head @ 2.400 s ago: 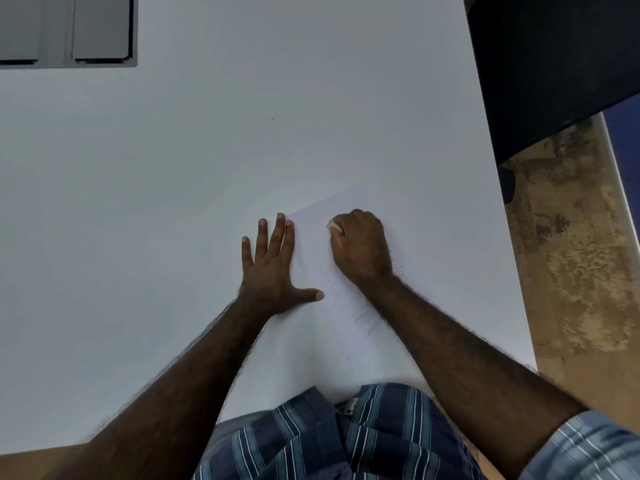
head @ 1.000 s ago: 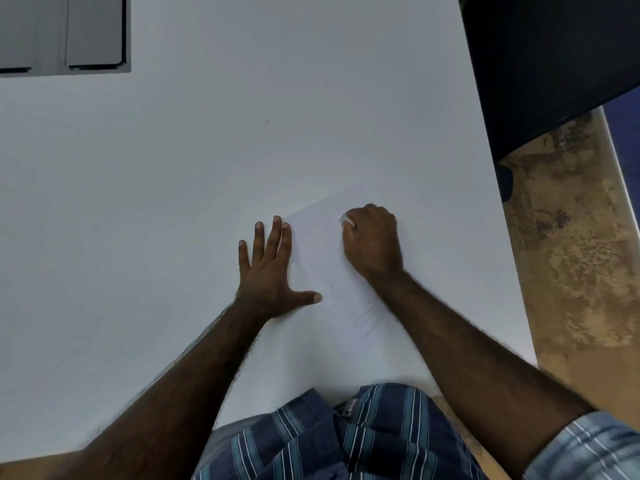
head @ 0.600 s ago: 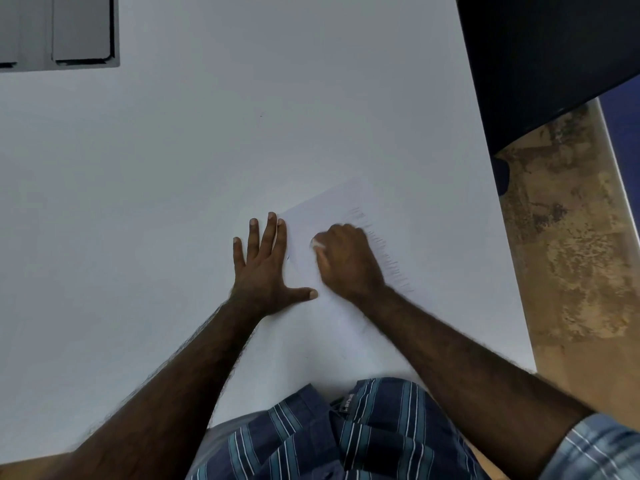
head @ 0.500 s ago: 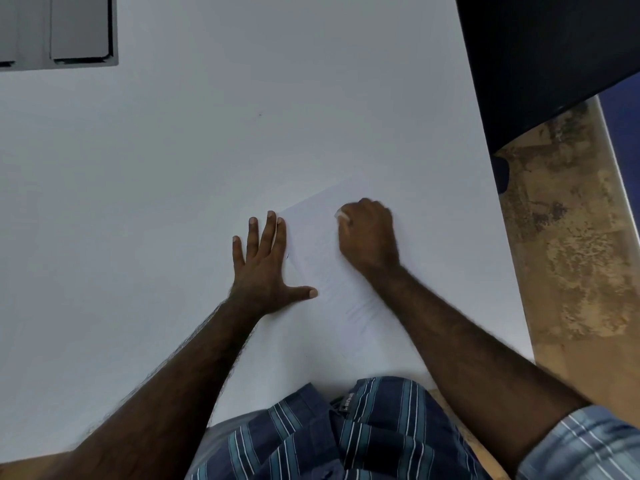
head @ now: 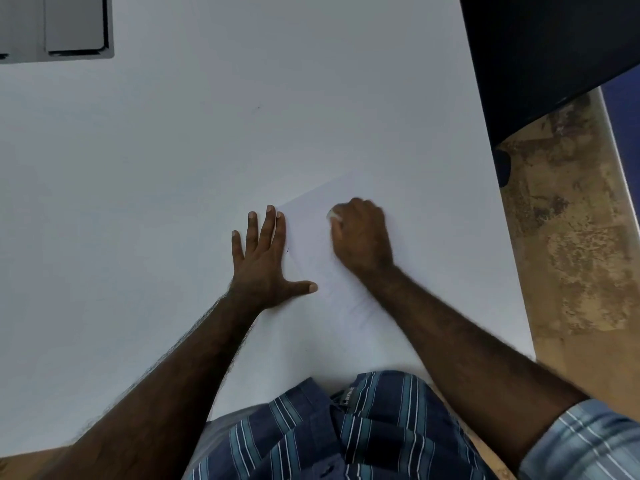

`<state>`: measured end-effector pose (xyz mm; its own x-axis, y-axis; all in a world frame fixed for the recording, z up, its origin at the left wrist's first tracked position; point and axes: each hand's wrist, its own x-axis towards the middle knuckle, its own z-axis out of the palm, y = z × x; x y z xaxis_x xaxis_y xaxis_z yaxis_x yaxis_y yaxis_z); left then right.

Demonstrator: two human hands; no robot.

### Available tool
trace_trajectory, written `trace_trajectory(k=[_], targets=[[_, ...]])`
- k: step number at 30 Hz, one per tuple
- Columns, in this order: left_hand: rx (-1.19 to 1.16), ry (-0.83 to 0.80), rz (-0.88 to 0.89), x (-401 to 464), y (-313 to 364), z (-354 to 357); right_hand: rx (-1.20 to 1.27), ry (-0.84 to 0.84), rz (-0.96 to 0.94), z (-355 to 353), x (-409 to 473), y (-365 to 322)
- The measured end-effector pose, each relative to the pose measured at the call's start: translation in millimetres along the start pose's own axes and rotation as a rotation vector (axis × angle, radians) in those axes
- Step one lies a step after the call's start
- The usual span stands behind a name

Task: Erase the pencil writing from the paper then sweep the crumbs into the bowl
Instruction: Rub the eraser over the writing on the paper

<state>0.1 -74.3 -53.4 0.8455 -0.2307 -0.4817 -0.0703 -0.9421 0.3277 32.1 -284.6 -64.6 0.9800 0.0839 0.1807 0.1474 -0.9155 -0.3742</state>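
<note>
Fingers (head: pixel 346 211) of the right hand (head: pixel 362 237) curl round a small white eraser (head: pixel 334 215), pressing it to the paper (head: pixel 311 258) near its far left corner. Straight and spread, the left hand (head: pixel 263 265) lies flat on the sheet's left edge, pinning it to the white counter (head: pixel 173 168). Faint pencil lines (head: pixel 360 308) seem to remain nearer the body, though the sheet is washed out. Erasing is the step in hand; next the eraser should work down over those lines. No bowl is in view, so sweeping must wait.
</note>
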Motion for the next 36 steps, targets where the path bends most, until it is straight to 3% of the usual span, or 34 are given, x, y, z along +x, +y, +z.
trace_trajectory(k=[2, 17, 24, 26, 32, 36], targets=[[-0.002, 0.000, 0.001, 0, 1, 0, 0.005, 0.014, 0.077, -4, 14, 12], [-0.014, 0.059, 0.067, -9, 9, 7, 0.143, -0.005, 0.156, -5, 4, 5], [-0.009, 0.062, 0.048, -8, 9, 5, 0.200, -0.249, -0.176, -1, -45, -34], [-0.018, 0.067, 0.048, -8, 8, 5, 0.156, -0.228, -0.178, -2, -35, -25], [-0.060, 0.088, 0.037, -8, 5, 5, 0.106, -0.053, 0.093, -7, 2, 3], [-0.077, 0.104, 0.038, -7, 2, 5, 0.181, -0.132, -0.022, -3, -22, -25]])
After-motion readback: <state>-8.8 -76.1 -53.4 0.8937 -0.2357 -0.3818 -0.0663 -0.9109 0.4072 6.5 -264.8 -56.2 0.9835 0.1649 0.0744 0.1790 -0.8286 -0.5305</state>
